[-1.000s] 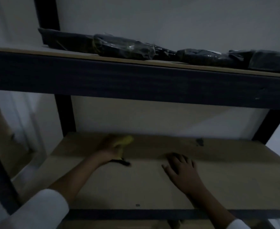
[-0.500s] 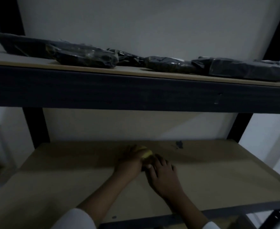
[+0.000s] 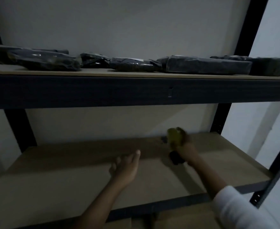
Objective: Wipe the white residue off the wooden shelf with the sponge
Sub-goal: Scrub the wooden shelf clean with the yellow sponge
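The scene is dim. My right hand [image 3: 184,148] grips a yellow sponge [image 3: 174,136] at the back right of the lower wooden shelf [image 3: 61,184], close to the wall. A dark shape [image 3: 176,158] shows just under that hand; I cannot tell whether it is part of the sponge or a shadow. My left hand [image 3: 126,166] lies near the shelf's middle with its fingers straight, holding nothing. A small dark mark [image 3: 163,139] sits on the board just left of the sponge. No white residue can be made out in this light.
Several black wrapped packages [image 3: 202,65] lie in a row on the upper shelf [image 3: 136,73]. Its dark front beam [image 3: 103,90] hangs over the lower shelf. Black metal posts [image 3: 223,119] stand at the back corners, and another post [image 3: 275,171] at the front right. A pale wall is behind.
The sponge was in my left hand; the hands met mid-shelf, and now my right hand holds it further right at the back. My left hand lies open.
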